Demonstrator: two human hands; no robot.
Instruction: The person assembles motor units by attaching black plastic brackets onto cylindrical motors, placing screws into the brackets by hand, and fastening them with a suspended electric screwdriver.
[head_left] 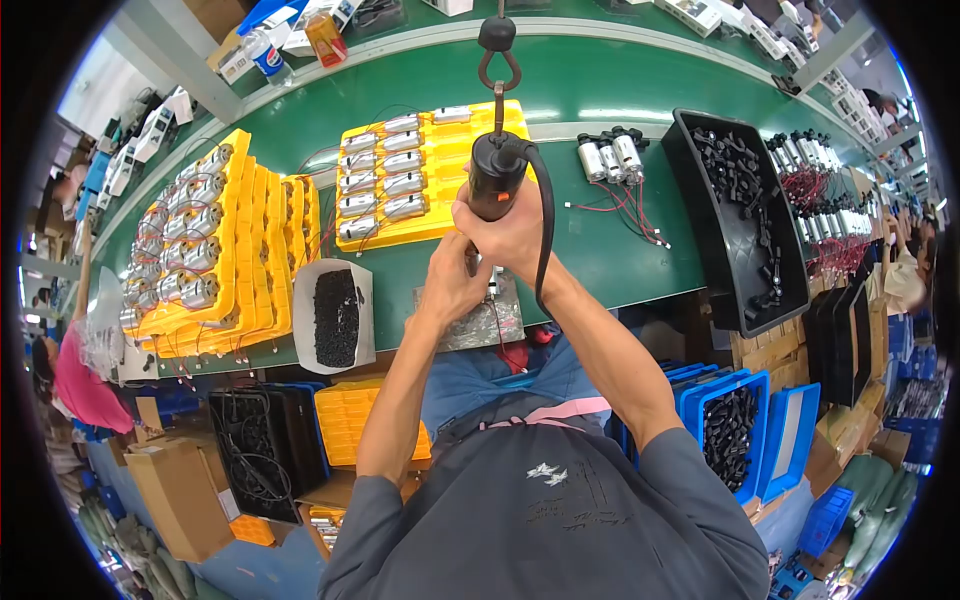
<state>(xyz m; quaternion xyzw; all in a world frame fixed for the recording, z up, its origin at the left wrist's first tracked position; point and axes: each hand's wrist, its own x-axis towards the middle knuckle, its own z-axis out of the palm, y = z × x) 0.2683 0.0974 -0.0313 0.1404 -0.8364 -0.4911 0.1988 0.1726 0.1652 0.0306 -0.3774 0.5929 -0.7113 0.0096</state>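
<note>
My right hand (508, 228) is wrapped round a black electric screwdriver (494, 178), which hangs upright from a metal hook with its cable curving down on the right. Just below it, my left hand (452, 280) has its fingers closed at the screwdriver's lower end. What they pinch is mostly hidden. Beneath both hands lies a scuffed metal plate (482, 328) at the bench's near edge, with red wires (513, 356) hanging over it. Behind my hands, a yellow tray (452, 165) holds rows of silver motors (403, 160).
Stacked yellow trays (268, 262) with motors stand left, beside a white box (304, 325) of small black pieces. Motors with black ends (612, 158) lie right of the screwdriver. Farther right is a black bin (733, 245) of black parts. Blue bins (752, 470) stand below the bench.
</note>
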